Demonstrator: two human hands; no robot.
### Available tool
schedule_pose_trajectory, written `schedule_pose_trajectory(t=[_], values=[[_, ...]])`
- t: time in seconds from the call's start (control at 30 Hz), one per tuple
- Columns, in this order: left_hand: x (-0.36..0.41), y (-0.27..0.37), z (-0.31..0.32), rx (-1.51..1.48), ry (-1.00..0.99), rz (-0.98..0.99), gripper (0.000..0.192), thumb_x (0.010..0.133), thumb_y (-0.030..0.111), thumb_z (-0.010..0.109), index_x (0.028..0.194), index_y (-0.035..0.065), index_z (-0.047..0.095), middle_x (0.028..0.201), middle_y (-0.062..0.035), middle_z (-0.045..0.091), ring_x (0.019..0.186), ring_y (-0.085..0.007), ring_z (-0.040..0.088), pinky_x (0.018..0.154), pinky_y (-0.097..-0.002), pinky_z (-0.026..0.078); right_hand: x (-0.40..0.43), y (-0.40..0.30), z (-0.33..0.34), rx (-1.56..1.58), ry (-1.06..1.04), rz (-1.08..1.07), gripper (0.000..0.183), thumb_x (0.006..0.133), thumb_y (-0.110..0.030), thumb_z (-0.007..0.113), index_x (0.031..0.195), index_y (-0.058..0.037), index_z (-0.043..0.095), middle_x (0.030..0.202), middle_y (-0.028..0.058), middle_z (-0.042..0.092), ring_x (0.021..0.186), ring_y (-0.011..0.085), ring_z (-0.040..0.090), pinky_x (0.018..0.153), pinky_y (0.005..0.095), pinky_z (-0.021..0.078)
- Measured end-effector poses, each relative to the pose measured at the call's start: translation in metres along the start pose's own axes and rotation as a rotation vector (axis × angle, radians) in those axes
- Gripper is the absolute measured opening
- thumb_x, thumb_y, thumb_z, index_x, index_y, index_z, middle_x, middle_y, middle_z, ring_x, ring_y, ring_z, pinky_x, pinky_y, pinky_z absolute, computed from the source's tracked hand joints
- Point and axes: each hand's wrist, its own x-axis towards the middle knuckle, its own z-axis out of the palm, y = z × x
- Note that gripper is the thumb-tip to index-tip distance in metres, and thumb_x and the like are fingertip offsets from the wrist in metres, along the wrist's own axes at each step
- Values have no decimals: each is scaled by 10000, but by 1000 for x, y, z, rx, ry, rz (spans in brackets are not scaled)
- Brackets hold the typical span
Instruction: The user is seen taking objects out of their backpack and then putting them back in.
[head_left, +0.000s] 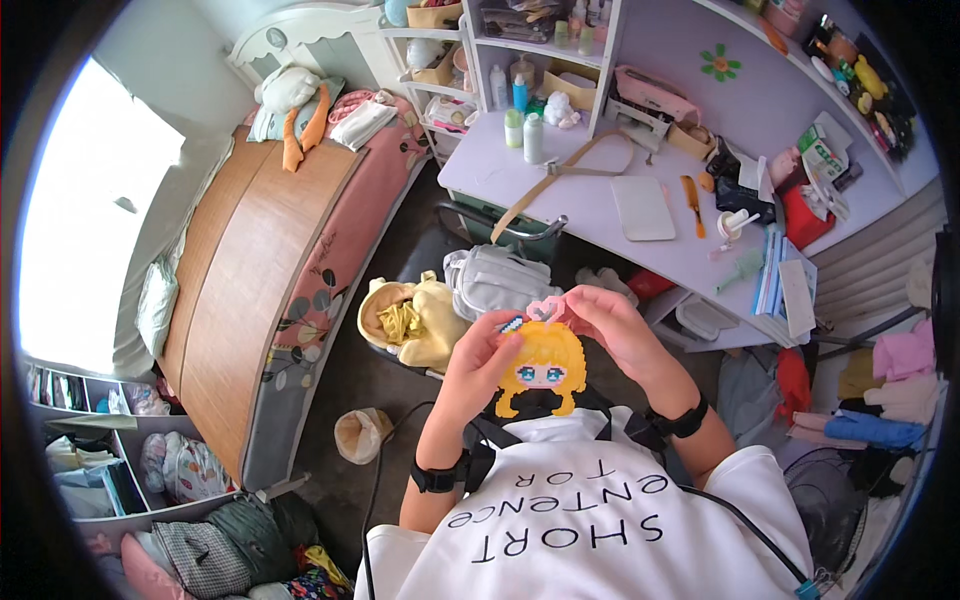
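A flat fuse-bead figure (541, 367) of a yellow-haired cartoon head with blue eyes is held up in front of my chest. My left hand (491, 351) grips its upper edge at one side, near a small blue and white bead piece (512, 325) on its hair. My right hand (596, 311) pinches a pink heart-shaped bead piece (546, 309) at the top of the head. Whether the heart is joined to the head cannot be told.
Ahead stands a desk (585, 199) with bottles, a strap and a comb. A grey bag (499, 281) and a yellow plush bag (435, 322) lie beyond my hands. A waste bin (362, 435) is on the floor at left, near a bed (262, 225). A black cable hangs beside my left arm.
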Motion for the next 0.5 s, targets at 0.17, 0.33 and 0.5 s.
schedule_pose_trajectory(t=[0.17, 0.33, 0.5], values=[[1, 0, 18, -9, 14, 3, 255, 907, 83, 513, 1151, 17, 477, 919, -33, 602, 829, -52, 559, 721, -193, 443, -16, -6, -14, -105, 49, -118, 265, 934, -255, 474, 1081, -46, 545, 989, 17, 601, 896, 89, 549, 797, 241, 428], [4, -6, 27, -55, 75, 19, 261, 920, 113, 490, 1159, 8, 469, 869, -14, 603, 801, -48, 557, 691, -182, 433, -34, -8, -26, -228, 157, -184, 266, 936, -243, 464, 1118, -56, 517, 1065, 14, 574, 966, 103, 524, 829, 259, 416], [7, -9, 30, -134, 119, -58, 272, 938, 131, 448, 1181, 10, 448, 960, -48, 590, 877, -85, 571, 733, -225, 462, -49, 2, -41, -228, 88, -142, 276, 935, -243, 466, 1087, -22, 535, 998, 41, 595, 911, 102, 552, 805, 257, 440]])
